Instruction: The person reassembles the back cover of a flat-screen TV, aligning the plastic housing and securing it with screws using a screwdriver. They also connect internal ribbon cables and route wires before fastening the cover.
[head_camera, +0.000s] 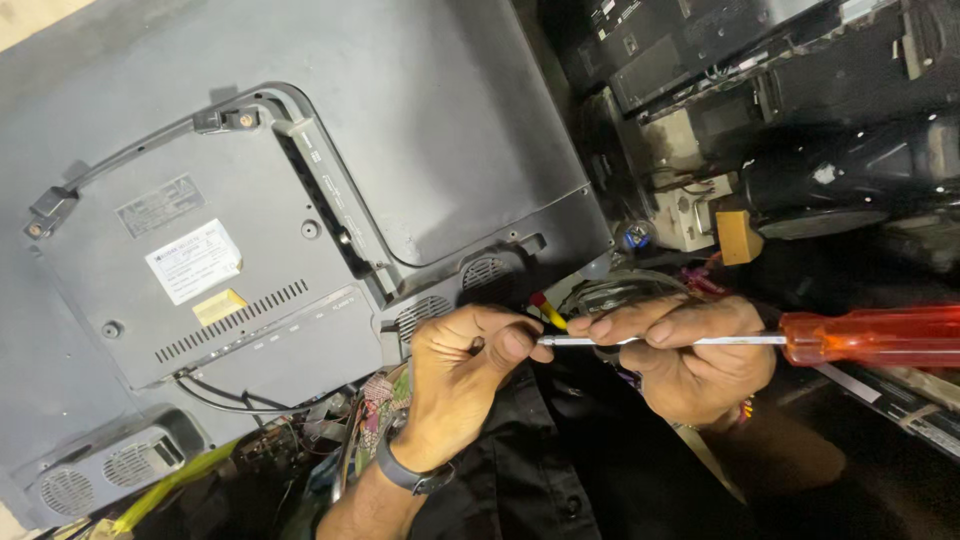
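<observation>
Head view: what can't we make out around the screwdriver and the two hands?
- Screwdriver: the orange handle's end is cut off by the right edge of the head view.
- Its tip: covered by the left hand's thumb and fingers, so what it touches is hidden.
- Right hand: the palm is hidden behind its own fingers and the shaft.
- Grey back cover: label print too small to read; top and left cut off by the frame.

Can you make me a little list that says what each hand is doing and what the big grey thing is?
Left hand: pinches the tip of the screwdriver's metal rod, wears a dark wristband
Right hand: fingers wrapped around the rod
Screwdriver: long, see-through orange handle, lying sideways
Big grey thing: the back cover of a television, with vent slots and stickers
Behind: stacked old electronics
</observation>
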